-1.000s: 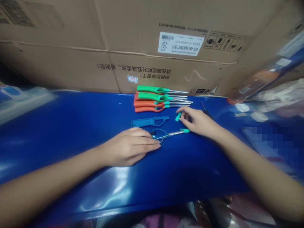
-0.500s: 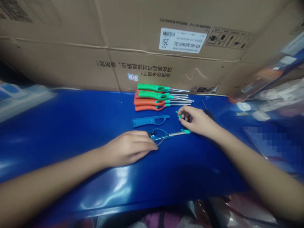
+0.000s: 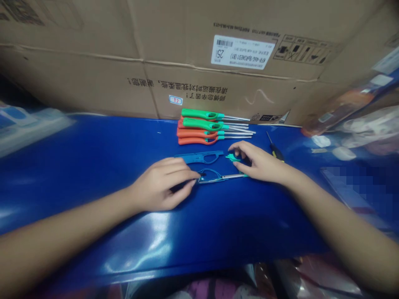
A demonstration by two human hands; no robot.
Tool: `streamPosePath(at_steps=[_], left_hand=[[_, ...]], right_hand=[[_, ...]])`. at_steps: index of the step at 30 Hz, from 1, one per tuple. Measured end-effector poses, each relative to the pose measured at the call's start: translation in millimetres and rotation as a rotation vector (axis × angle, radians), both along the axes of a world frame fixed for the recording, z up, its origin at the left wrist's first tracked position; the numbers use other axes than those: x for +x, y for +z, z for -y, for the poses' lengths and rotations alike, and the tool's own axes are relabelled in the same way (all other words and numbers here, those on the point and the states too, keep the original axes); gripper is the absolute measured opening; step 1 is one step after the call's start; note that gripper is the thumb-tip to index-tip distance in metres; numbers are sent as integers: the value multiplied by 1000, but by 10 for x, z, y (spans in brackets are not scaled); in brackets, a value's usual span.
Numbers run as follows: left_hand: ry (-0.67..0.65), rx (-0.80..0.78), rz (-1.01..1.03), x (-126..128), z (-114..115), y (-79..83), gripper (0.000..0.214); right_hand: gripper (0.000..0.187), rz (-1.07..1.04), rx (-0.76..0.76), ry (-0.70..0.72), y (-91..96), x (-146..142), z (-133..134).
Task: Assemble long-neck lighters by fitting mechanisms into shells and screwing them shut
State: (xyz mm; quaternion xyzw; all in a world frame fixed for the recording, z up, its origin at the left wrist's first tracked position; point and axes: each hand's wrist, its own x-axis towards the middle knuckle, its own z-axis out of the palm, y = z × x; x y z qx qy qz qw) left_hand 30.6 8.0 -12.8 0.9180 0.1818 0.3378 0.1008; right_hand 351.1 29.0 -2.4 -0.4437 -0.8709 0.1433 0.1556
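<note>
My left hand is over the handle of an opened blue gas lighter, its fingers curled down at the trigger loop. Much of that handle is hidden beneath the hand. A metal tube runs right from the loop toward my right hand. The right hand has its thumb and forefinger apart around a small teal plastic part, which lies on the table. Behind the left fingers, a loose blue handle half rests lengthwise.
Several green and orange lighters are stacked against a large cardboard box at the back. A screwdriver lies beyond my right wrist. On the right are a clear bottle and white scraps. The blue tabletop shines.
My right fingers have opened and let go of the teal part, which now lies on the table. My left hand has shifted slightly left and back, its thumb lower and farther from the forefinger.
</note>
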Motion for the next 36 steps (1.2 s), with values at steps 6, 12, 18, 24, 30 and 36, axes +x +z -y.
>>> streamPosePath(at_steps=[6, 12, 18, 24, 30, 36], left_hand=[[111, -17, -93, -57, -79, 15, 17], [66, -24, -256, -120, -116, 47, 23], [44, -64, -249, -98, -74, 31, 27], [44, -66, -259, -61, -17, 21, 32], [37, -65, -272, -36, 3, 23, 31], [28, -124, -300, -7, 23, 12, 34]], right_hand=[[14, 29, 51, -55, 8, 46, -43], [12, -79, 98, 25, 95, -67, 64], [8, -67, 49, 176, 133, -336, 293], [14, -19, 24, 263, 42, -409, 322], [16, -41, 63, 289, -1, -407, 309], [17, -40, 117, 325, -9, -447, 318]])
